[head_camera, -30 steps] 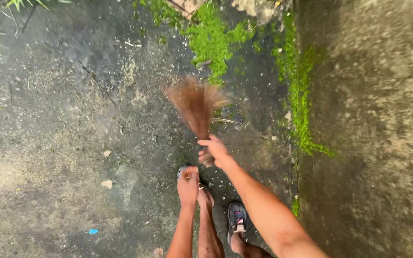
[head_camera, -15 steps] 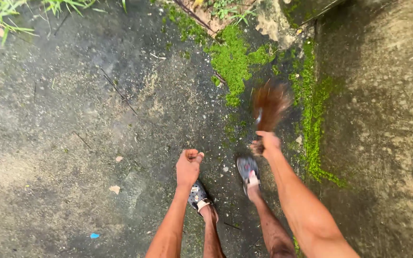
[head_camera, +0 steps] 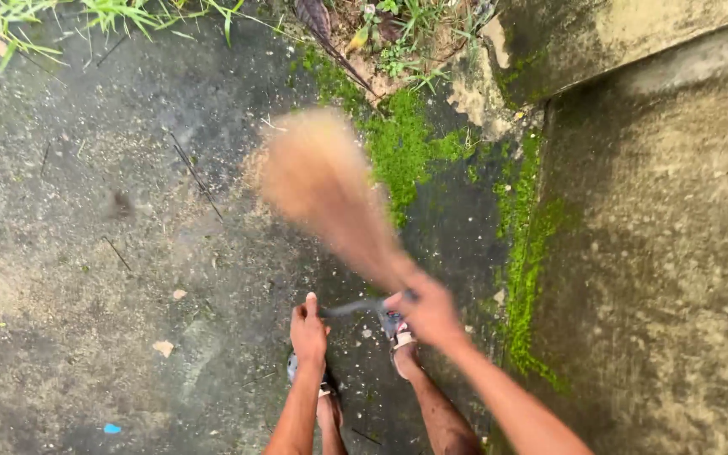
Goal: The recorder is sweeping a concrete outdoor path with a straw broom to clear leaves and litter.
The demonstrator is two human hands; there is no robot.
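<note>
My right hand (head_camera: 429, 312) grips the handle end of a short brown twig broom (head_camera: 323, 187). The broom is blurred by motion, and its bristles fan out up and to the left over wet, dark concrete ground (head_camera: 111, 278). My left hand (head_camera: 307, 330) hangs loosely curled beside it, holding nothing, just above my feet in grey sandals (head_camera: 395, 330). A patch of bright green moss (head_camera: 402, 143) lies just beyond the bristles.
A raised concrete ledge (head_camera: 667, 253) runs along the right side, with a moss strip (head_camera: 526, 253) at its base. Grass and dry leaves (head_camera: 364, 21) line the top edge. Small leaf scraps (head_camera: 163, 346) and a blue fragment (head_camera: 112, 428) lie at the lower left.
The broom has swung from the right, near the mossy ledge, across to the left and upward. My right hand moved down and left. My feet have stepped closer together.
</note>
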